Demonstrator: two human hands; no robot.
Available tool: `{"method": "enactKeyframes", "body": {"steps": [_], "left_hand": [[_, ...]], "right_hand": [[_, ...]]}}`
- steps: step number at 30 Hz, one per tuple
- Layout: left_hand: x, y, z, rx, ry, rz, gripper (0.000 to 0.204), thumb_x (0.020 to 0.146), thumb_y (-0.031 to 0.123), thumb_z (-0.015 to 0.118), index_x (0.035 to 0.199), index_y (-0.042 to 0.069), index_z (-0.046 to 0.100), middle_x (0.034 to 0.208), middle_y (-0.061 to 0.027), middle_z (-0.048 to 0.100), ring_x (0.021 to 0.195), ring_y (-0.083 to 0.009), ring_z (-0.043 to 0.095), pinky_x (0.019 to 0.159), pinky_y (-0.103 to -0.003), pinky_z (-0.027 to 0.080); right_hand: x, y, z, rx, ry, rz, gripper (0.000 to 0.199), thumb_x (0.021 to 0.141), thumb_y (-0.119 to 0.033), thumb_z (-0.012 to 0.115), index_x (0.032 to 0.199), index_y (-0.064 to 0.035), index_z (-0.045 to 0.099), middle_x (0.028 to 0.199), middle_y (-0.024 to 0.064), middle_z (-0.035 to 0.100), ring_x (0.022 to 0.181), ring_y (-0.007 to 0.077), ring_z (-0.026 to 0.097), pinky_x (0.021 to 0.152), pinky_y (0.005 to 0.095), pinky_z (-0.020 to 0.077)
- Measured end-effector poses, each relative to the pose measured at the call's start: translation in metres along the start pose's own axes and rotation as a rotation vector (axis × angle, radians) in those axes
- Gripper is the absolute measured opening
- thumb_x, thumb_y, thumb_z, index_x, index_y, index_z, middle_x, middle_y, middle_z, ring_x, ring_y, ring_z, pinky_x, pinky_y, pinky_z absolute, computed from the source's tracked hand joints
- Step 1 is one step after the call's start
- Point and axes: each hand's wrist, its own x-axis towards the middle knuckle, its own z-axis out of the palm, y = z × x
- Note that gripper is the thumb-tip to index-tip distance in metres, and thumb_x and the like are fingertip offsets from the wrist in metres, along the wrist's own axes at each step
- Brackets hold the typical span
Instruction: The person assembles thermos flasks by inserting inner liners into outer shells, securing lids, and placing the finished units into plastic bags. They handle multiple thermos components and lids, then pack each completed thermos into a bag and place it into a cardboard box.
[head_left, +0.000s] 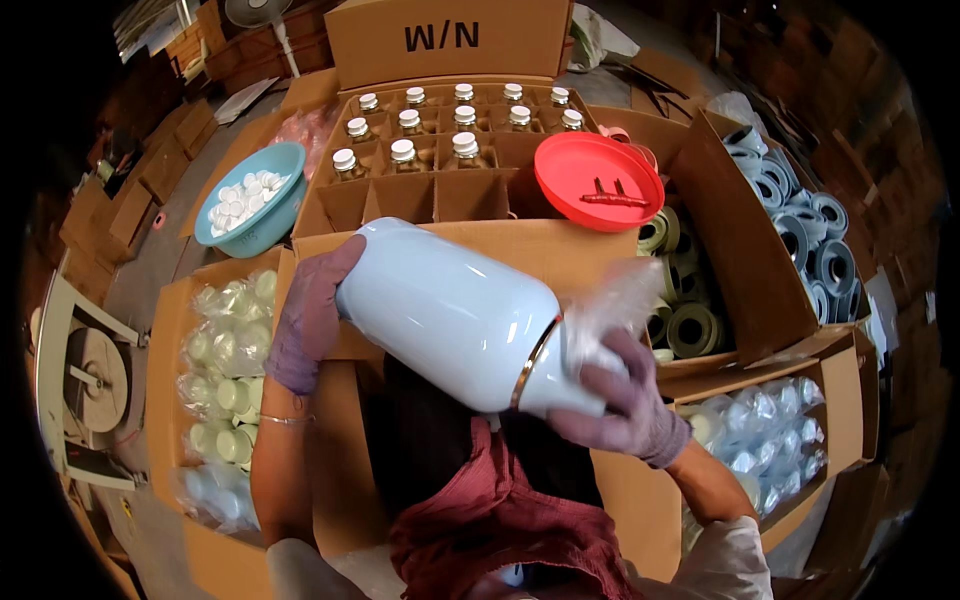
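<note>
A large, glossy light-blue vacuum flask (445, 305) with a gold ring lies tilted across in front of me, its narrow end toward the lower right. My left hand (310, 315), in a purple glove, grips its wide base end at the upper left. Gloved likewise, my right hand (630, 400) is closed around the narrow end past the gold ring. Blurred by motion, a piece of clear plastic (618, 305) sticks up beside that hand. What touches the right palm is hidden.
Ahead stands a divided carton (480, 195) with several white-capped bottles (403, 152). A red bowl (600, 175) rests on its right corner; a blue basin (262, 225) of white caps is left. Boxes hold green parts (692, 325), grey-blue rings (790, 235) and bagged pieces (775, 435).
</note>
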Motion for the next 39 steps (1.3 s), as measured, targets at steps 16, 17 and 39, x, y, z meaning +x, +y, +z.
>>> {"method": "enactKeyframes", "body": {"steps": [16,17,39], "left_hand": [[-0.040,-0.001,0.049,0.061,-0.731,0.334,0.041,0.080,0.033,0.078,0.058,0.009,0.054,0.050,-0.0101,0.046,0.045,-0.0311,0.050,0.043,-0.039,0.038],[-0.044,-0.009,0.048,0.020,-0.756,0.306,0.042,0.081,0.033,0.078,0.057,0.009,0.052,0.049,-0.0102,0.045,0.045,-0.0318,0.049,0.043,-0.039,0.038],[0.015,-0.097,0.087,-0.789,-0.128,-0.417,0.033,0.103,0.020,0.047,0.122,-0.005,0.057,0.111,-0.0137,0.064,0.101,-0.0246,0.066,0.090,-0.037,0.054]], "right_hand": [[0.026,0.141,0.040,0.865,-0.152,1.200,0.037,0.096,-0.037,0.059,0.105,-0.0016,0.066,0.078,0.0020,0.063,0.071,0.0110,0.061,0.068,0.0277,0.0505],[0.048,0.155,0.027,0.946,-0.013,1.295,0.031,0.096,-0.032,0.058,0.102,-0.0023,0.067,0.077,-0.0011,0.060,0.072,0.0075,0.056,0.067,0.0248,0.0485],[0.201,0.317,0.256,-0.013,-0.496,0.478,0.064,0.073,-0.042,0.077,0.119,-0.0055,0.051,0.111,0.0231,0.060,0.107,0.0411,0.060,0.091,0.0464,0.0495]]}}
